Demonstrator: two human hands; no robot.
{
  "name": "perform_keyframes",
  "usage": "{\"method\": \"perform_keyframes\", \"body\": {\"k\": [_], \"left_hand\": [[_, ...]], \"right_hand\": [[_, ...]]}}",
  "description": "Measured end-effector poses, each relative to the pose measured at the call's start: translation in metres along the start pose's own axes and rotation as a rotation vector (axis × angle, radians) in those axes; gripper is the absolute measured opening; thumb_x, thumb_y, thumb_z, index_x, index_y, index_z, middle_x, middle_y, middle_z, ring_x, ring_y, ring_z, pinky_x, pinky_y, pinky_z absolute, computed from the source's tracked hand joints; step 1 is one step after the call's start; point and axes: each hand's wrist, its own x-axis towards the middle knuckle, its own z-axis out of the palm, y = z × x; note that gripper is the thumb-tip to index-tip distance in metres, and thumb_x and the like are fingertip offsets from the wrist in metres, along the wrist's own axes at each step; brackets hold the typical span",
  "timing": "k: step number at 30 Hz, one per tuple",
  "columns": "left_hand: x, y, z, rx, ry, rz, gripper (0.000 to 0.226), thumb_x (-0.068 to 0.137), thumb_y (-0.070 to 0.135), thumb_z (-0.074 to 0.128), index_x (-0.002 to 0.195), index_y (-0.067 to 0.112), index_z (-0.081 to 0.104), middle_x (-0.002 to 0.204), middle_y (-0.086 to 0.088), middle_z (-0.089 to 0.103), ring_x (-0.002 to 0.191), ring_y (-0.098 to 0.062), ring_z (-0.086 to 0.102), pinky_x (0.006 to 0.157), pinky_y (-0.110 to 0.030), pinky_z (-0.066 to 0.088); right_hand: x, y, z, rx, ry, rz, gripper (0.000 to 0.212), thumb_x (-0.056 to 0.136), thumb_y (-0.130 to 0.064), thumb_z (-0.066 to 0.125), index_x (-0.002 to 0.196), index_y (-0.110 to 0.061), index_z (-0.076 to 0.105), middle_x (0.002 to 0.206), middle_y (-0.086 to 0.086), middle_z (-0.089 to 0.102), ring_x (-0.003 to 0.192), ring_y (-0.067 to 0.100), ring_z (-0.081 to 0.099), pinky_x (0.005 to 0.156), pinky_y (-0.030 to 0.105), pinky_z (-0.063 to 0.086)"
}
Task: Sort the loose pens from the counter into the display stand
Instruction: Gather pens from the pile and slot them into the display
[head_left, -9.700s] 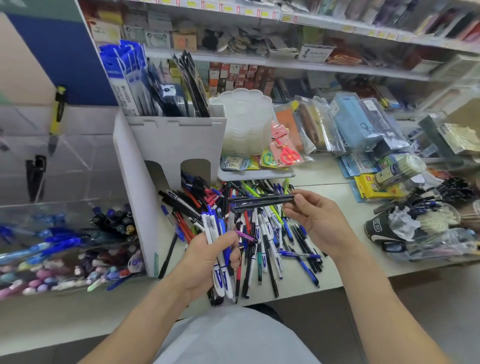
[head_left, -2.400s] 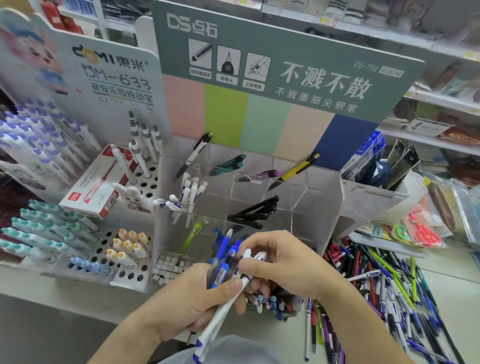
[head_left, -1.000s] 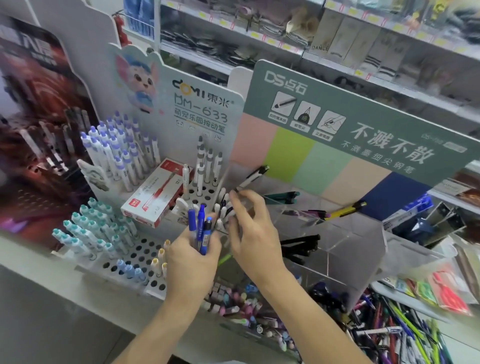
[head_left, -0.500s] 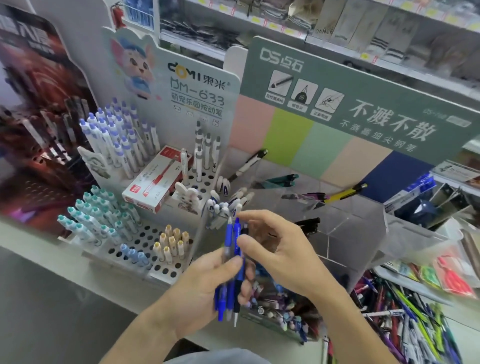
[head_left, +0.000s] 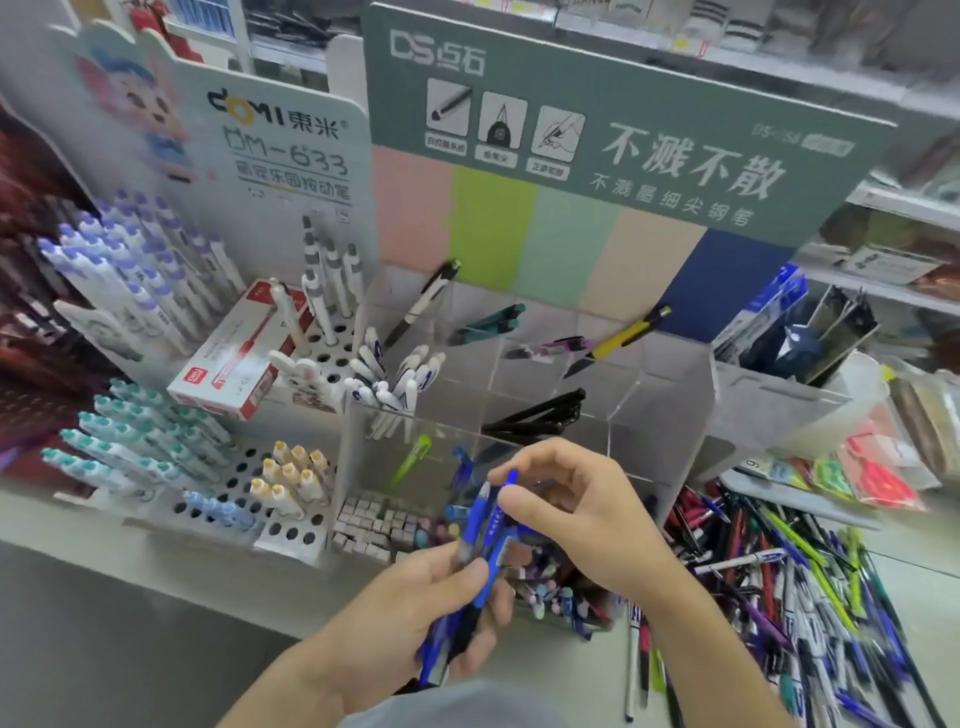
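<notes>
Fingers of the left hand (head_left: 415, 603) curled round a small bunch of blue click pens (head_left: 480, 551), gripping them upright with the thumb pressed across the barrels. The right hand (head_left: 576, 514) reached in from the right, its thumb and forefinger pinching the upper part of one blue pen in that bunch. Both hands met in front of the clear acrylic display stand (head_left: 654, 415), just before its lower compartments.

In the stand's divided cells leaned a white and black pen (head_left: 423, 301), two teal pens (head_left: 491, 323), a yellow and black pen (head_left: 621, 338), a cluster of black pens (head_left: 537, 415) and a group of white pens with blue print (head_left: 397, 379). To the left stood a white perforated rack (head_left: 244, 467) carrying teal-capped pens (head_left: 130, 441) and a red and white box (head_left: 236, 358). Right of the hands, a heap of loose mixed-colour pens (head_left: 779, 582) lay on the pale desk (head_left: 156, 561).
</notes>
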Motion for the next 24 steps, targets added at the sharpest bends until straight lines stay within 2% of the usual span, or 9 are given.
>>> {"method": "perform_keyframes", "body": {"k": [3,6,8,13,16,18,21,22,24], "left_hand": [[0.002,-0.007,-0.001,-0.057,0.081,-0.004,0.057,0.089,0.033,0.061,0.129,-0.007,0.055,0.084,-0.012,0.057,0.055,-0.020,0.044,0.050,-0.026,0.036],[0.004,-0.011,0.001,-0.210,0.127,0.036,0.050,0.088,0.033,0.058,0.125,0.000,0.064,0.079,-0.009,0.050,0.053,-0.018,0.037,0.046,-0.026,0.032],[0.006,-0.011,0.005,-0.356,0.171,0.074,0.051,0.087,0.036,0.057,0.120,-0.002,0.064,0.076,-0.008,0.046,0.052,-0.018,0.036,0.043,-0.027,0.033],[0.014,-0.008,0.017,-0.558,0.328,0.211,0.029,0.081,0.036,0.060,0.087,0.011,0.048,0.072,-0.006,0.039,0.059,-0.020,0.039,0.053,-0.032,0.039],[0.020,-0.009,0.021,-0.529,0.465,0.294,0.026,0.088,0.029,0.067,0.092,0.012,0.048,0.073,-0.004,0.042,0.063,-0.017,0.042,0.063,-0.032,0.036],[0.022,-0.009,0.020,-0.524,0.529,0.327,0.020,0.090,0.028,0.061,0.098,0.011,0.055,0.077,-0.005,0.049,0.068,-0.017,0.051,0.067,-0.032,0.042],[0.022,-0.010,0.016,-0.512,0.588,0.332,0.031,0.086,0.031,0.058,0.098,0.006,0.071,0.093,-0.019,0.061,0.086,-0.033,0.060,0.078,-0.045,0.051],[0.021,-0.009,0.015,-0.507,0.614,0.338,0.031,0.085,0.031,0.058,0.095,0.006,0.075,0.086,-0.019,0.058,0.081,-0.033,0.059,0.075,-0.045,0.054],[0.018,-0.009,0.017,-0.499,0.662,0.376,0.028,0.084,0.029,0.059,0.085,0.009,0.078,0.063,-0.008,0.044,0.057,-0.016,0.048,0.060,-0.032,0.056]], "right_hand": [[-0.003,-0.006,-0.012,0.097,0.101,-0.032,0.011,0.087,-0.012,0.079,0.089,-0.013,0.068,0.092,0.005,0.077,0.080,0.021,0.072,0.075,0.038,0.059],[-0.014,-0.018,-0.020,0.301,0.290,-0.091,0.024,0.082,-0.009,0.074,0.086,0.003,0.054,0.078,0.015,0.072,0.061,0.027,0.068,0.063,0.032,0.058],[-0.023,-0.023,-0.018,0.387,0.373,-0.100,0.025,0.078,-0.007,0.072,0.080,0.004,0.050,0.080,0.017,0.071,0.062,0.033,0.071,0.062,0.032,0.059],[-0.036,0.000,0.014,0.460,0.326,0.024,0.031,0.079,0.021,0.070,0.068,0.001,0.048,0.083,0.017,0.070,0.074,0.040,0.075,0.066,0.035,0.062],[-0.040,0.011,0.032,0.476,0.271,0.070,0.029,0.077,0.022,0.074,0.072,0.002,0.052,0.082,0.019,0.072,0.076,0.036,0.075,0.066,0.032,0.061],[-0.040,0.012,0.036,0.467,0.279,0.103,0.026,0.076,0.021,0.075,0.073,0.003,0.056,0.081,0.017,0.075,0.071,0.028,0.075,0.064,0.026,0.058],[-0.038,0.013,0.035,0.419,0.349,0.101,0.021,0.077,0.017,0.076,0.074,0.003,0.060,0.082,0.012,0.078,0.072,0.020,0.076,0.065,0.023,0.056],[-0.037,0.014,0.034,0.405,0.359,0.099,0.020,0.078,0.015,0.076,0.075,0.003,0.060,0.082,0.011,0.078,0.074,0.019,0.076,0.067,0.022,0.056],[-0.036,0.015,0.035,0.371,0.346,0.107,0.019,0.080,0.012,0.076,0.077,0.002,0.061,0.085,0.008,0.079,0.079,0.018,0.077,0.070,0.022,0.056]]}}
